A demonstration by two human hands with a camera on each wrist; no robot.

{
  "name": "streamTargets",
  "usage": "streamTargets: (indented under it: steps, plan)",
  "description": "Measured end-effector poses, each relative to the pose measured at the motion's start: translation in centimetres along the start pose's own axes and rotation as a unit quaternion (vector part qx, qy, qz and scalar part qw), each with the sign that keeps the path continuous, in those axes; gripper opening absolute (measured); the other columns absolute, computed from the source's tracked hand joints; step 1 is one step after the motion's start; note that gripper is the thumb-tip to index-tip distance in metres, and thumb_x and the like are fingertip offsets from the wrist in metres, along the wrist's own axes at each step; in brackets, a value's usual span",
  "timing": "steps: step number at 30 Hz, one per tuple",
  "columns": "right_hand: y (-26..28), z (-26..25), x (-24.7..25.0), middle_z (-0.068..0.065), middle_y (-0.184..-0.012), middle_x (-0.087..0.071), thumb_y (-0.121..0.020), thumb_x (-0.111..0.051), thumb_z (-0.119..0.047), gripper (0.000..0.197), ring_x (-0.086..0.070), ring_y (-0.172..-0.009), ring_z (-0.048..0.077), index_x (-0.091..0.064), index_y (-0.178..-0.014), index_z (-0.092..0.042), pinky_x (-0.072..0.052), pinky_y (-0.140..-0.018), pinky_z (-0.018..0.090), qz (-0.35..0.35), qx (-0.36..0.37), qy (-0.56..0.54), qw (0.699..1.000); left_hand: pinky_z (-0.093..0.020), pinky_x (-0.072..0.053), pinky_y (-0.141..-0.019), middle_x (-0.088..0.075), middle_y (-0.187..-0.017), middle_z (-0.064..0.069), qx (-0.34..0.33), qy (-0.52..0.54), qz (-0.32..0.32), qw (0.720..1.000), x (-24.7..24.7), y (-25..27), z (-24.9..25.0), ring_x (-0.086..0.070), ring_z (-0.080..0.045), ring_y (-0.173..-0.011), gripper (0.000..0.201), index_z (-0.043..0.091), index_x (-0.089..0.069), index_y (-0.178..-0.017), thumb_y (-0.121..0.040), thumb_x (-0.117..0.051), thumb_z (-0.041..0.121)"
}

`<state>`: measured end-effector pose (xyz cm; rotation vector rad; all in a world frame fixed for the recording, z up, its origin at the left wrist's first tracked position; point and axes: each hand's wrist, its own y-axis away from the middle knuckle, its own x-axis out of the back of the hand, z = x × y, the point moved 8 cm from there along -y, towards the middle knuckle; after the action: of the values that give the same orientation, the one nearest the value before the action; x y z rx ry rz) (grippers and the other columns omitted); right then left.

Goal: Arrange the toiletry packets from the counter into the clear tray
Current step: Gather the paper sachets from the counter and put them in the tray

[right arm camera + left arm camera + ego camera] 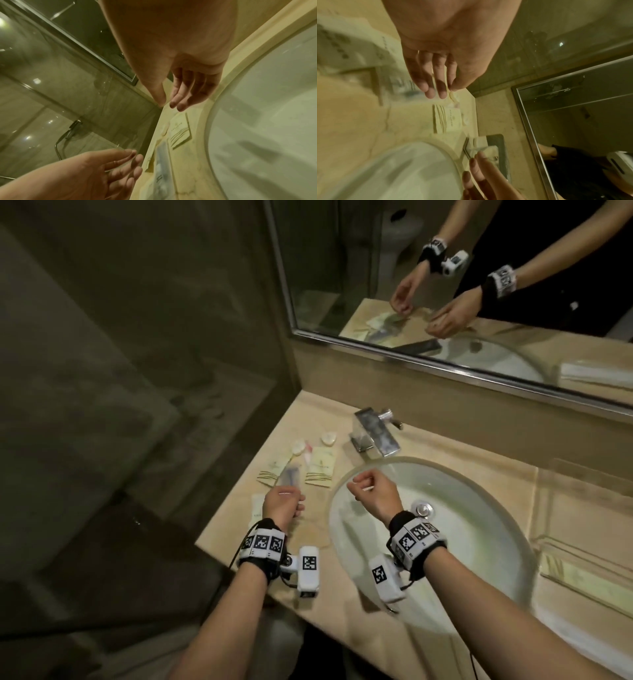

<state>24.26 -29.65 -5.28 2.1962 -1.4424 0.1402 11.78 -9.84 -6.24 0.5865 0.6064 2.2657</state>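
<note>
Toiletry packets lie on the beige counter [308, 542] left of the sink. Among them are two cream packets [321, 466] [270, 474], a clear-wrapped item [291, 474], two round soaps [298, 446] [329, 438] and a white packet [257, 505]. My left hand [291, 505] hovers just near of them with relaxed fingers [435, 89] and holds nothing. My right hand [359, 484] hangs over the basin's left rim, its fingers [178, 102] loose and empty. A cream packet [180, 131] lies beyond them. The clear tray [548, 494] stands right of the sink.
The white basin [462, 542] fills the counter's middle, with a chrome faucet [375, 433] behind it. A mirror [445, 268] runs along the back wall. A glass shower wall [51, 81] and the counter's left edge border the packets. A cream packet [589, 580] lies at the near right.
</note>
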Motion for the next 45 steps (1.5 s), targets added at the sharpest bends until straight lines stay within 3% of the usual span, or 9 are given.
streamTargets:
  steps: [6, 9, 14, 24, 29, 35, 40, 43, 45]
  plan:
    - [-3.8, -1.6, -6.1, -0.002, -0.077, -0.061, -0.082, -0.074, -0.021, 0.03, -0.061, -0.084, 0.021, -0.058, -0.103, -0.006, -0.045, -0.075, 0.026, -0.013, -0.041, 0.039, 0.998, -0.041, -0.057, -0.085, -0.068, -0.091, -0.009, -0.01, -0.065, 0.027, 0.997, 5.1, -6.2, 0.5, -0.066, -0.029, -0.086, 0.015, 0.017, -0.061, -0.081, -0.078, -0.071, 0.005]
    - [-6.4, -1.3, -7.9, 0.005, -0.092, -0.063, -0.078, -0.078, -0.027, 0.043, -0.062, -0.094, 0.026, -0.05, -0.106, -0.01, -0.045, -0.077, 0.029, 0.005, -0.071, 0.078, 0.994, -0.04, -0.057, -0.086, -0.067, -0.09, -0.004, -0.04, -0.093, 0.036, 0.994, 5.9, -8.8, 1.9, -0.067, -0.026, -0.089, 0.021, 0.012, -0.066, -0.09, -0.072, -0.076, 0.006]
    - [-8.5, -0.8, -8.7, 0.016, -0.124, -0.053, -0.072, -0.084, -0.029, 0.065, -0.057, -0.11, 0.033, -0.045, -0.119, -0.007, -0.048, -0.096, 0.045, 0.068, -0.116, 0.138, 0.981, -0.039, -0.054, -0.093, -0.063, -0.116, -0.009, -0.05, -0.144, 0.015, 0.988, 5.3, -12.7, 2.5, -0.063, -0.026, -0.106, 0.039, 0.015, -0.065, -0.105, -0.07, -0.081, 0.011]
    - [-9.1, -0.2, -9.2, 0.013, -0.123, -0.05, -0.07, -0.085, -0.025, 0.064, -0.055, -0.109, 0.03, -0.044, -0.117, -0.01, -0.047, -0.098, 0.043, 0.085, -0.128, 0.147, 0.977, -0.047, -0.039, -0.107, -0.054, -0.127, -0.012, -0.018, -0.269, 0.016, 0.963, 4.9, -15.8, 2.4, -0.04, -0.032, -0.128, 0.07, 0.018, -0.054, -0.118, -0.058, -0.089, 0.018]
    - [-8.9, -0.7, -8.9, 0.006, -0.112, -0.045, -0.074, -0.083, -0.022, 0.055, -0.051, -0.094, 0.022, -0.048, -0.114, -0.009, -0.046, -0.092, 0.035, 0.088, -0.101, 0.158, 0.978, -0.047, -0.049, -0.098, -0.064, -0.116, -0.012, -0.006, -0.278, -0.001, 0.961, 4.8, -16.7, 1.6, -0.054, -0.033, -0.119, 0.046, 0.022, -0.06, -0.087, -0.054, -0.091, 0.025]
    - [-8.5, -0.6, -8.8, -0.002, -0.08, -0.052, -0.073, -0.082, -0.018, 0.04, -0.05, -0.075, 0.019, -0.047, -0.091, -0.013, -0.037, -0.063, 0.027, 0.092, -0.087, 0.096, 0.987, -0.033, -0.052, -0.082, -0.069, -0.107, -0.013, -0.032, -0.208, -0.003, 0.978, 5.2, -15.0, 2.6, -0.065, -0.029, -0.098, 0.035, 0.004, -0.064, -0.103, -0.073, -0.08, 0.013]
    - [-7.4, -2.2, -7.7, -0.001, -0.089, -0.06, -0.078, -0.079, -0.015, 0.033, -0.054, -0.072, 0.011, -0.058, -0.104, -0.011, -0.044, -0.062, 0.015, 0.07, -0.041, 0.056, 0.995, -0.033, -0.053, -0.084, -0.069, -0.106, -0.013, -0.064, -0.157, 0.004, 0.986, 5.5, -12.2, 4.5, -0.066, -0.026, -0.096, 0.035, 0.002, -0.062, -0.107, -0.076, -0.077, 0.011]
    - [-6.0, -4.2, -6.0, 0.005, -0.103, -0.07, -0.082, -0.075, -0.017, 0.036, -0.063, -0.086, 0.018, -0.064, -0.115, -0.01, -0.055, -0.082, 0.033, 0.062, 0.002, 0.039, 0.997, -0.041, -0.054, -0.092, -0.07, -0.108, -0.013, -0.091, -0.124, -0.009, 0.988, 4.4, -9.8, 6.1, -0.066, -0.026, -0.1, 0.035, 0.004, -0.062, -0.107, -0.076, -0.077, 0.012]
    - [-4.6, -5.6, -3.9, 0.006, -0.104, -0.071, -0.082, -0.075, -0.021, 0.038, -0.065, -0.089, 0.023, -0.064, -0.117, -0.011, -0.055, -0.084, 0.038, 0.076, 0.032, 0.016, 0.996, -0.041, -0.054, -0.093, -0.07, -0.109, -0.014, -0.119, -0.108, -0.03, 0.987, 2.8, -7.6, 7.6, -0.067, -0.025, -0.1, 0.033, 0.005, -0.062, -0.105, -0.077, -0.077, 0.012]
